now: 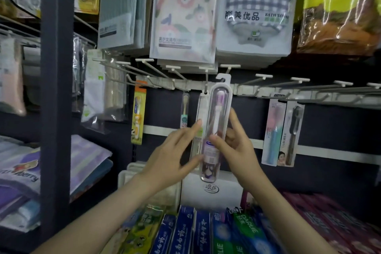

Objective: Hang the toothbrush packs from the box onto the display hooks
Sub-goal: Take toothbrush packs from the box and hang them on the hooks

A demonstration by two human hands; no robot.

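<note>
We had open room btw our toothbrush pack [216, 130] & the two hung packs [274, 134] on the rt: bare hooks [300, 79] there, dark back panel [251, 113] behind. Overhead, towel packs [253, 27] hung low, just above the hook tips. Below, toothpaste boxes [206, 231] crowded the shelf. Far left, a dark post [56, 88] blocked reach.

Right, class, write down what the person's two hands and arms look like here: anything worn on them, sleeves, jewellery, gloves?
The left hand and the right hand are both bare: no gloves, rings, watch or bracelet can be seen. No sleeve shows above either wrist up to the picture's lower edge.
</note>
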